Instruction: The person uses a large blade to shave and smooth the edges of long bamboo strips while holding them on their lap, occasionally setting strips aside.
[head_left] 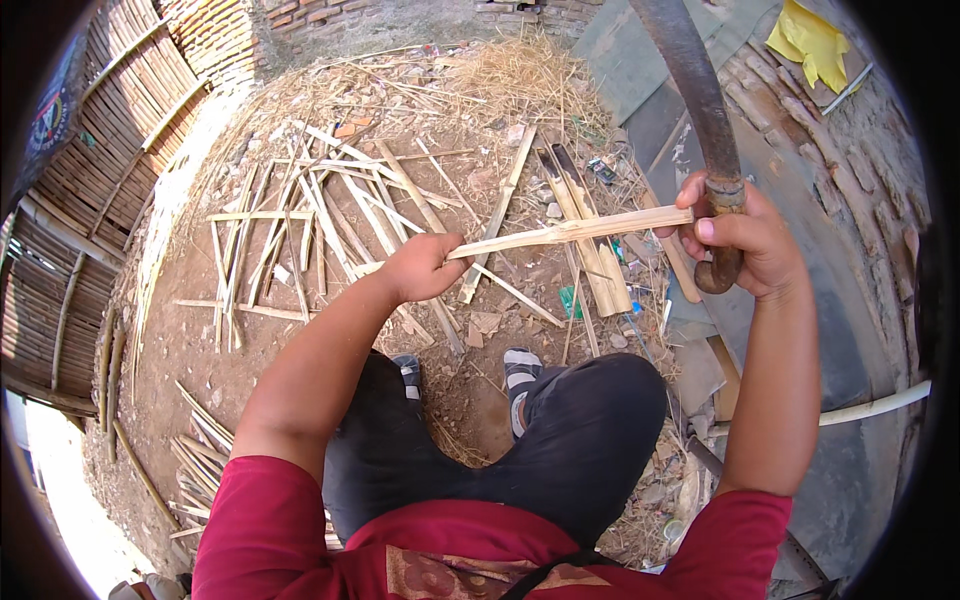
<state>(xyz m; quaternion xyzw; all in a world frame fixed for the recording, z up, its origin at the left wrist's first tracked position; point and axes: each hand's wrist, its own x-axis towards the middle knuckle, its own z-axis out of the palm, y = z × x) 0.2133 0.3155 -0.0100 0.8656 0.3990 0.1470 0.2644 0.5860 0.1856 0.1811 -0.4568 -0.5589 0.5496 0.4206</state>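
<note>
A pale split bamboo strip point(570, 232) stretches across in front of me, above my knees. My left hand point(425, 268) is closed round its left end. In my right hand point(755, 240) is a sickle point(700, 90), gripped by its dark wooden handle with a hooked butt. Its curved, dark blade points up and away, past the top of the view. The strip's right end reaches the fingers of my right hand, beside the handle. Whether those fingers also pinch the strip, I cannot tell.
Loose bamboo strips point(375, 205) lie in a crossed heap on the dirt ahead. Split bamboo lengths point(590, 245) rest right of it, and a bundle of sticks point(200, 455) at lower left. Dark flat sheets point(800, 300) and a white pipe point(875, 404) are at right.
</note>
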